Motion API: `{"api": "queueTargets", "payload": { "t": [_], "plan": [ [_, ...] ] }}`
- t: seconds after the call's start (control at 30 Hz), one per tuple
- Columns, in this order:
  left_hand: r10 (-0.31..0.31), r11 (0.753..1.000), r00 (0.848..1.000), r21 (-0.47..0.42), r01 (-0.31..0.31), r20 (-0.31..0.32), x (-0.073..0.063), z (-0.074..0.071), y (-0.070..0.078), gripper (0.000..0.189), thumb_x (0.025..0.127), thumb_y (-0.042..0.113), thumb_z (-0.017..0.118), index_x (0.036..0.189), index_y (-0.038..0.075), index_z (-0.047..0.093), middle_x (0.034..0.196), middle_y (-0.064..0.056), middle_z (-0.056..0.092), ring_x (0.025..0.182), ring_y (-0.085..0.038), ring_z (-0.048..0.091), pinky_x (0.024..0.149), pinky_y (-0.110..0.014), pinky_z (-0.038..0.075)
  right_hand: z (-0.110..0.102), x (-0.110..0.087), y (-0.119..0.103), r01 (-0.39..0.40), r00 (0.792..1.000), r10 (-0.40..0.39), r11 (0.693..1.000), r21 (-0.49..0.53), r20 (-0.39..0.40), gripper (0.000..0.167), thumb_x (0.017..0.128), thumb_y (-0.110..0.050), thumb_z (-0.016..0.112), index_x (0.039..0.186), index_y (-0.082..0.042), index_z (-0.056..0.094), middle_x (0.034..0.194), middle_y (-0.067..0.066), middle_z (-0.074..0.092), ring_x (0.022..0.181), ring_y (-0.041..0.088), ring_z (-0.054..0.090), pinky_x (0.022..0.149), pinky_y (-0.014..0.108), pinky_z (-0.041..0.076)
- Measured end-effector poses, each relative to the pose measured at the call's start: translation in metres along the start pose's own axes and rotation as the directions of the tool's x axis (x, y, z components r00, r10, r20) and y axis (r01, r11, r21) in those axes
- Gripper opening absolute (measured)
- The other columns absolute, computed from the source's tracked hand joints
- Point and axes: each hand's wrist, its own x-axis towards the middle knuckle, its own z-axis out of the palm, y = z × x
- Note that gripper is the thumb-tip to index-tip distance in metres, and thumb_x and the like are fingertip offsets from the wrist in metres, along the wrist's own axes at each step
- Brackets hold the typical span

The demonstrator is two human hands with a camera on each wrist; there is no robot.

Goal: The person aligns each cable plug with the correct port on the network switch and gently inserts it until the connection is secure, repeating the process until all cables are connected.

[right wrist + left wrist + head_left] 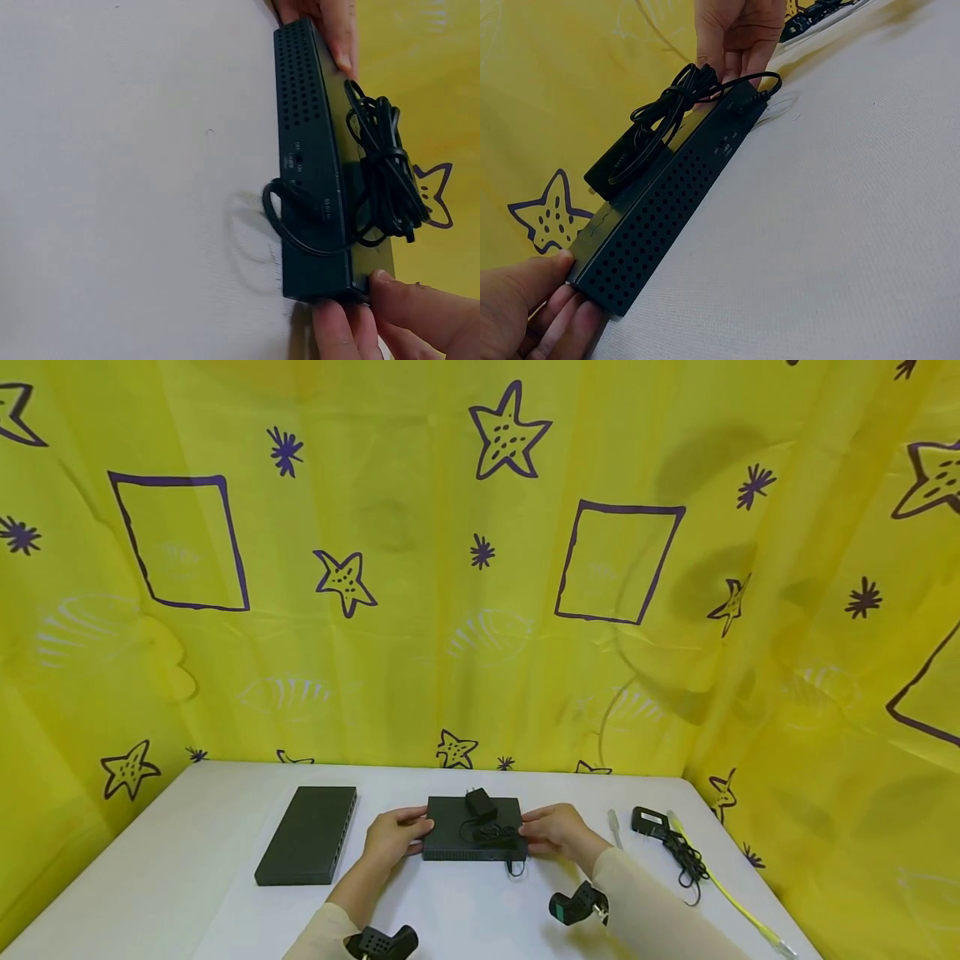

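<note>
A flat black network switch (447, 827) is held level between both hands, its perforated side facing me. My left hand (392, 837) grips its left end, thumb on top and fingers underneath. At the opposite end my right hand (558, 829) holds it the same way. On its top lie a black power adapter (480, 806) and a tied bundle of cord (390, 169). One end of that cord loops over the edge to a plug (304, 201) seated in the socket on the perforated side. Low over the white table, the switch overlaps the tabletop in both wrist views.
Left of the hands lies a larger black network switch (307, 835). To the right are another power adapter (650, 821) with bundled cord, a yellow network cable (738, 906) and a pale cable (615, 828). A yellow curtain (420, 677) hangs behind the white table (187, 860).
</note>
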Motion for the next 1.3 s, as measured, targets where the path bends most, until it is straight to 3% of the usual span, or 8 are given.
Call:
{"api": "queueTargets", "payload": {
  "t": [0.47,0.93,1.1,1.3],
  "plan": [
    [-0.001,1.0,1.0,0.031,0.001,-0.022,-0.001,0.001,-0.001,0.041,0.086,0.009,0.075,0.123,-0.006,0.065,0.103,-0.017,0.07,0.085,-0.017,0.068,0.07,-0.033,0.062,0.005,-0.001,0.008,-0.017,0.998,0.02,0.998,0.056,-0.057,0.029,0.087,0.004,0.069,0.115,0.01,0.067,0.095,0.014,0.072,0.074,0.015,0.064,0.073,0.033,0.061],
    [-0.011,0.998,1.0,-0.064,0.01,-0.015,-0.017,0.006,-0.002,0.04,0.085,0.003,0.074,0.121,-0.011,0.062,0.093,-0.011,0.067,0.077,-0.012,0.067,0.066,-0.033,0.062,0.0,0.007,0.006,-0.016,0.997,0.017,1.0,0.011,-0.081,0.027,0.088,0.001,0.069,0.114,0.007,0.069,0.105,0.02,0.071,0.077,0.018,0.064,0.077,0.033,0.061],
    [-0.016,0.998,0.999,-0.057,0.015,-0.031,-0.01,0.003,0.0,0.034,0.09,0.006,0.069,0.118,-0.011,0.064,0.088,-0.011,0.068,0.072,-0.016,0.069,0.063,-0.035,0.062,-0.001,0.006,0.01,0.012,0.997,-0.01,1.0,0.028,-0.072,0.024,0.09,0.0,0.067,0.113,0.008,0.069,0.1,0.016,0.072,0.075,0.015,0.064,0.073,0.03,0.061],
    [-0.02,1.0,0.997,0.006,0.021,-0.07,0.009,0.001,0.004,0.033,0.09,0.007,0.068,0.118,-0.009,0.065,0.092,-0.015,0.071,0.074,-0.019,0.071,0.06,-0.033,0.061,-0.003,-0.004,0.017,0.028,0.999,-0.026,0.998,0.051,-0.048,0.023,0.09,0.001,0.066,0.112,0.008,0.069,0.093,0.011,0.073,0.074,0.014,0.064,0.071,0.031,0.061]
  ]
}}
